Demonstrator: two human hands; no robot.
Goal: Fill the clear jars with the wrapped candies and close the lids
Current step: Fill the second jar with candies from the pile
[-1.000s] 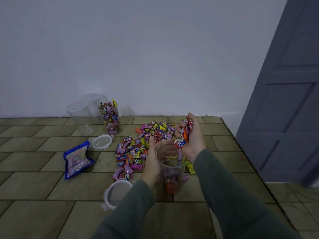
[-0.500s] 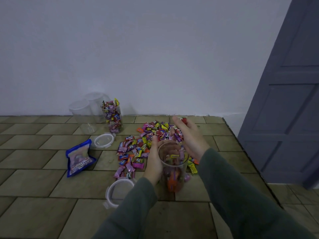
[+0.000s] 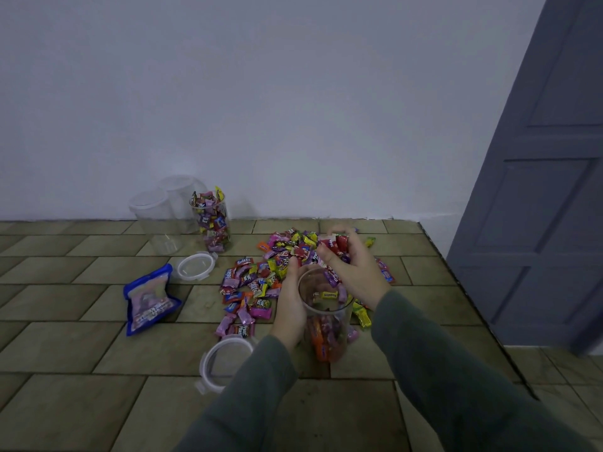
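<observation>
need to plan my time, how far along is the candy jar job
Done: one jar by the wall looks full, no lid on. In hand: left hand holds a part-filled jar; right hand drops candies in. Left: two empty jars, the floor pile, all lids.

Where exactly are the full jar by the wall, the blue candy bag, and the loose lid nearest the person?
Full jar (image 3: 212, 223), head view, candy-filled side wall.
Blue candy bag (image 3: 148, 300), head view, middle of its pink front.
Nearest lid (image 3: 208, 357), head view, left rim.

Four clear jars (image 3: 326, 318), two lids (image 3: 225, 362), one blue pouch (image 3: 148, 298), two hands (image 3: 354, 272).
</observation>
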